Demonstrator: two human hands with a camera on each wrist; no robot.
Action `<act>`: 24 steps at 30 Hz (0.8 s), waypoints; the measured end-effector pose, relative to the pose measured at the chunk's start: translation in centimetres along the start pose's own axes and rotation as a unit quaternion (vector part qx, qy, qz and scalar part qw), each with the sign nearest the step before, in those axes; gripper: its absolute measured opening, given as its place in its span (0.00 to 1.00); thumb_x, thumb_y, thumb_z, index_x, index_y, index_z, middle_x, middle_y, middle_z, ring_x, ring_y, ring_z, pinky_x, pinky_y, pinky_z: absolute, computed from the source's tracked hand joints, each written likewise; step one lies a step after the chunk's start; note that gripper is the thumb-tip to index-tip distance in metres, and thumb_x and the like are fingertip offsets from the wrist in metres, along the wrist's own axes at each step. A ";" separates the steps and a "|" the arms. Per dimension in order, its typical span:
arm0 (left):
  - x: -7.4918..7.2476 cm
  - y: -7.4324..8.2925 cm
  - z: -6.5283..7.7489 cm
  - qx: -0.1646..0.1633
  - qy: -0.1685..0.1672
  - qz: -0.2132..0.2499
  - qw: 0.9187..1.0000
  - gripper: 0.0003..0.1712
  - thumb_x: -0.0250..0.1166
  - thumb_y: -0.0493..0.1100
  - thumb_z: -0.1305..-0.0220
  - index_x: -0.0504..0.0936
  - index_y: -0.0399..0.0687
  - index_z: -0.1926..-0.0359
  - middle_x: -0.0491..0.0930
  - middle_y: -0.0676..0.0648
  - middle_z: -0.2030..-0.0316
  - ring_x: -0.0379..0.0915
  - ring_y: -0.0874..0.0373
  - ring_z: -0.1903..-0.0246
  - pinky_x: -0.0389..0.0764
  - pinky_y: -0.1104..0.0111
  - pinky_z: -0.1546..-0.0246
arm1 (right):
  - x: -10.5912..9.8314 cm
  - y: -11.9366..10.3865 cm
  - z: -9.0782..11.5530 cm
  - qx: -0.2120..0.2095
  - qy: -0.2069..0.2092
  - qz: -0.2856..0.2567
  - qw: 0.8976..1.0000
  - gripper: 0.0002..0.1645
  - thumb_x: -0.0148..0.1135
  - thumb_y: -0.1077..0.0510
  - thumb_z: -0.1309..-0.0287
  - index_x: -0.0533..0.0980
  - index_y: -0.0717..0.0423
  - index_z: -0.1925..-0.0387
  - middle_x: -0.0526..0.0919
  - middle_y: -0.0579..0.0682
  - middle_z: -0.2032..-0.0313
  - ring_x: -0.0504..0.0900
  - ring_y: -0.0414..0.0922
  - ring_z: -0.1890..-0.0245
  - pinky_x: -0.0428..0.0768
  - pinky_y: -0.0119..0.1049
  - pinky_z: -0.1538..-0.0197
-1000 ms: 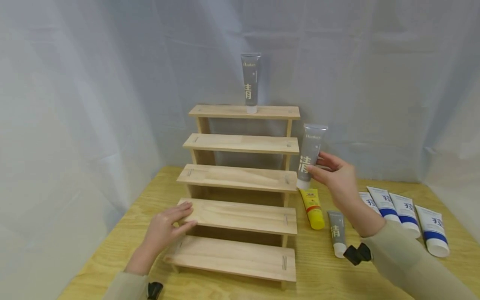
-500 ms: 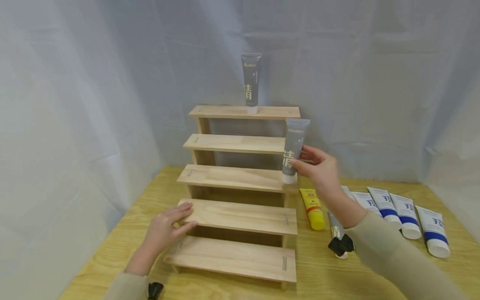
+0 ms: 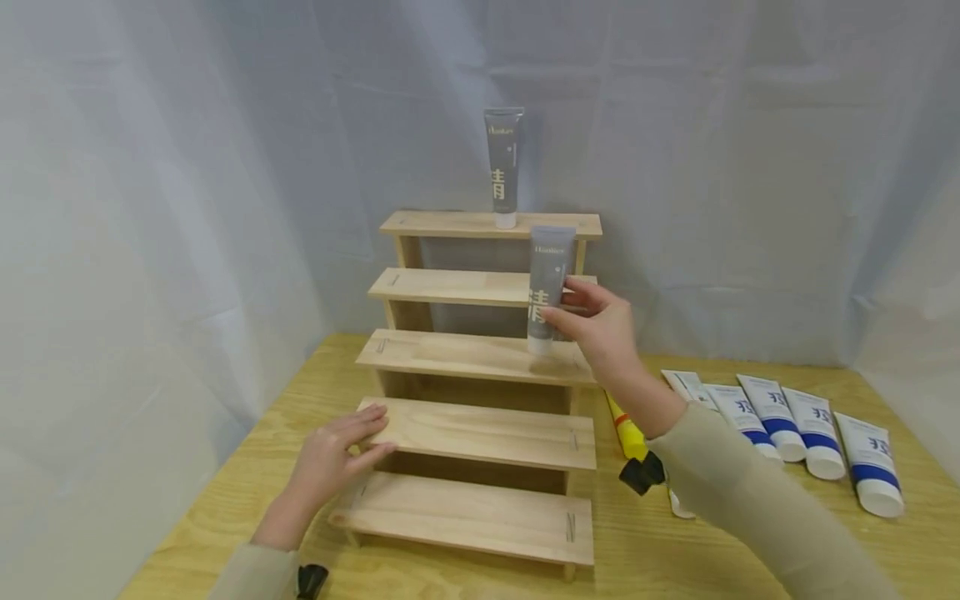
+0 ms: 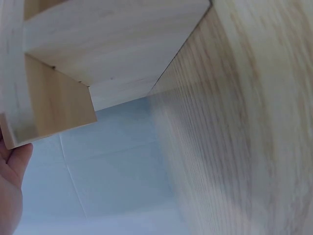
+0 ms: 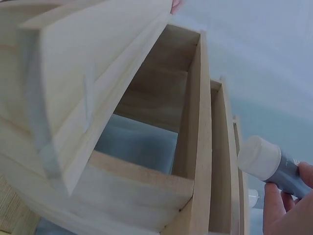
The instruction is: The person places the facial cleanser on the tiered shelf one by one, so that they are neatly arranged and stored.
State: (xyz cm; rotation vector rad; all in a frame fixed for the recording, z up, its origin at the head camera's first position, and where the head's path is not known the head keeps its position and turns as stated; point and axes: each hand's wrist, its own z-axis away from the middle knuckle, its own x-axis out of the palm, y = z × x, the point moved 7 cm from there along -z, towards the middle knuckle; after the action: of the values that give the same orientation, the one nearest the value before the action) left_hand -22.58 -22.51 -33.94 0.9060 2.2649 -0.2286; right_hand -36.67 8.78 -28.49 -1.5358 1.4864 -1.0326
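Note:
A stepped wooden display stand point(image 3: 480, 425) stands in the middle of the table. My left hand point(image 3: 330, 458) holds the left end of its second-lowest shelf, fingers on top and thumb at the front edge. With thumb and fingers, my right hand point(image 3: 600, 333) pinches a grey squeeze tube point(image 3: 550, 275), white cap down and nearly upright. In the head view it overlaps the right half of the middle shelf; in the right wrist view its cap point(image 5: 259, 156) hangs clear of the shelf edges. Another grey squeeze tube point(image 3: 503, 167) stands cap-down on the top shelf.
Several white-and-blue tubes point(image 3: 806, 425) lie on the table point(image 3: 630, 542) at the right. A yellow tube point(image 3: 627, 427) lies beside the stand, partly hidden by the right arm. Another tube point(image 3: 681, 503) is mostly covered by the sleeve. A pale curtain point(image 3: 750, 208) hangs behind.
My right hand has carried the grey tube leftward and slightly up, from beside the stand to in front of its shelves. The left hand has stayed in place.

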 end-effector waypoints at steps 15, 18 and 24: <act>-0.1 0.0 0.1 0.004 0.004 0.005 1.000 0.34 0.53 0.63 0.45 0.82 0.33 0.66 0.79 0.39 0.61 0.77 0.48 0.62 0.78 0.59 0.65 | 5.5 -5.1 0.8 0.002 -0.004 0.003 1.000 0.28 0.70 0.63 0.59 0.74 0.59 0.51 0.79 0.57 0.61 0.77 0.48 0.61 0.79 0.34 0.59; -0.2 0.0 0.0 0.004 0.004 0.005 1.000 0.34 0.53 0.63 0.45 0.82 0.33 0.66 0.79 0.39 0.61 0.77 0.47 0.63 0.78 0.58 0.65 | 6.5 -6.5 1.1 -0.002 -0.007 0.002 1.000 0.27 0.69 0.65 0.58 0.73 0.62 0.51 0.79 0.58 0.61 0.78 0.48 0.61 0.79 0.35 0.59; -0.3 0.0 0.1 0.005 0.004 0.003 1.000 0.34 0.53 0.63 0.45 0.82 0.33 0.66 0.79 0.39 0.61 0.77 0.48 0.63 0.78 0.58 0.65 | 8.2 -6.9 0.5 -0.028 -0.005 0.001 1.000 0.26 0.69 0.65 0.59 0.74 0.61 0.53 0.80 0.57 0.62 0.80 0.47 0.64 0.80 0.34 0.61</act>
State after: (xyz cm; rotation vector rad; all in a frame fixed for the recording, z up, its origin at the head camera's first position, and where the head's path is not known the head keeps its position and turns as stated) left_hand -22.40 -22.72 -33.83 0.9212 2.2691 -0.2353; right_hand -33.47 0.90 -21.95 -1.5747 1.5206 -0.9879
